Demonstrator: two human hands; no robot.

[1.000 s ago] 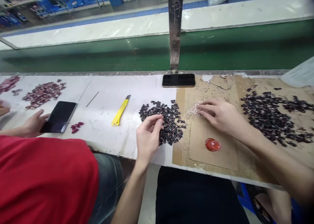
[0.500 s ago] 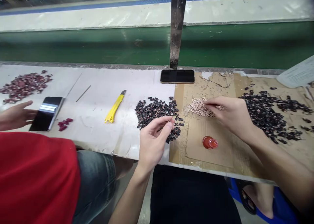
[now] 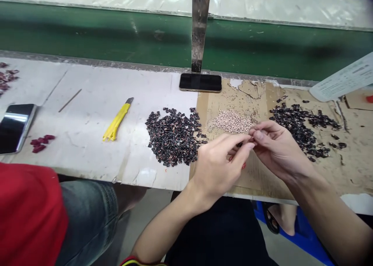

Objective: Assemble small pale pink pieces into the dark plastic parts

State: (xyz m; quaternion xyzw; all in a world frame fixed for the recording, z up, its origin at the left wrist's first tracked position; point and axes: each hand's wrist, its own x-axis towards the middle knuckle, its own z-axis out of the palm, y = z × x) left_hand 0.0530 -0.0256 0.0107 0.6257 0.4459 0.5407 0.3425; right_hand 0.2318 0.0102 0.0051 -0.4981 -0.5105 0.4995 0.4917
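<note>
My left hand (image 3: 221, 167) and my right hand (image 3: 275, 147) meet fingertip to fingertip over the cardboard (image 3: 253, 180). A small black piece (image 3: 239, 144) shows among my left fingers, which are pinched together. My right thumb and forefinger are pinched too, and whatever they hold is hidden. Just behind the fingertips lies a heap of small pale beads (image 3: 231, 121). To the left is a pile of small black pieces (image 3: 173, 135); another dark pile (image 3: 300, 130) lies beyond my right hand. Below my left fingers a red cup (image 3: 244, 165) is mostly covered.
A phone (image 3: 200, 82) lies at the foot of a metal post (image 3: 201, 28). Leftward are a yellow utility knife (image 3: 118, 120), a thin stick (image 3: 70, 100), dark red pieces (image 3: 42, 142) and another phone (image 3: 17, 128). A person in a red shirt (image 3: 29, 215) sits at left.
My right hand has left the bead heap and come back to my left hand, which has moved right from the black pile. The view has shifted right and down; the neighbour's hand is out of view.
</note>
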